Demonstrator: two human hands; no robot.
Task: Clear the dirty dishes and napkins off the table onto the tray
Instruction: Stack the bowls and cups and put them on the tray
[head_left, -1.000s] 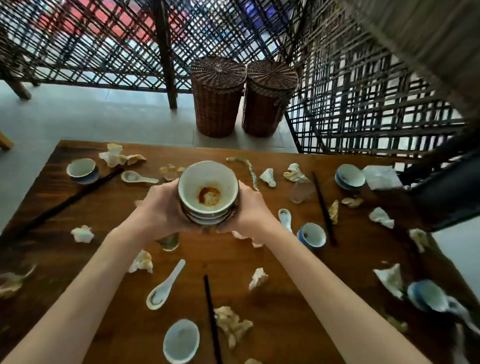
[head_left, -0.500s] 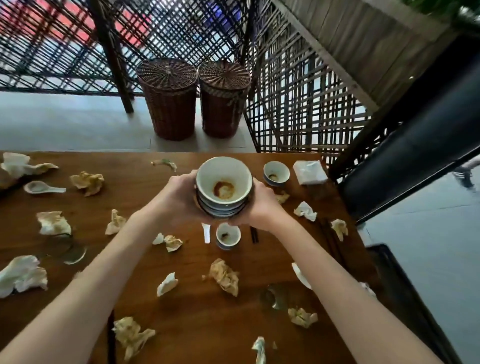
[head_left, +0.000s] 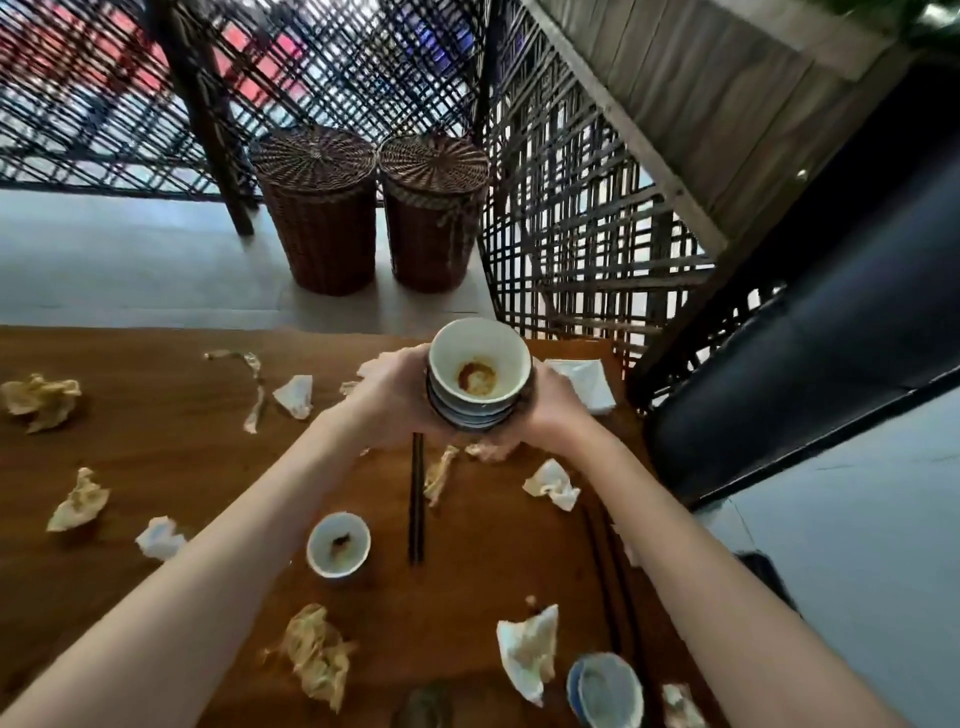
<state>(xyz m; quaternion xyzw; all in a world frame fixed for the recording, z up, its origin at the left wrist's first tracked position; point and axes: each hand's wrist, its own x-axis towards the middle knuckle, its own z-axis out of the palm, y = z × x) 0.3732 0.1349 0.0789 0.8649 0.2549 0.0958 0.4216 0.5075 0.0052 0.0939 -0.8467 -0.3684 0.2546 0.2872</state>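
A stack of dirty white bowls, the top one smeared with red sauce, hangs above the far right part of the wooden table. My left hand grips its left side and my right hand grips its right side. Below them on the table lie a small dirty cup, dark chopsticks, a blue-rimmed bowl at the near right, and several crumpled napkins, such as one napkin near the front. No tray is in view.
Two lidded wicker baskets stand on the floor beyond the table. A lattice screen and a dark padded bench run along the right. A folded white napkin lies at the table's far right corner.
The view has swung right and my hands have carried the bowl stack toward the table's right end. Both hands keep the same grip.
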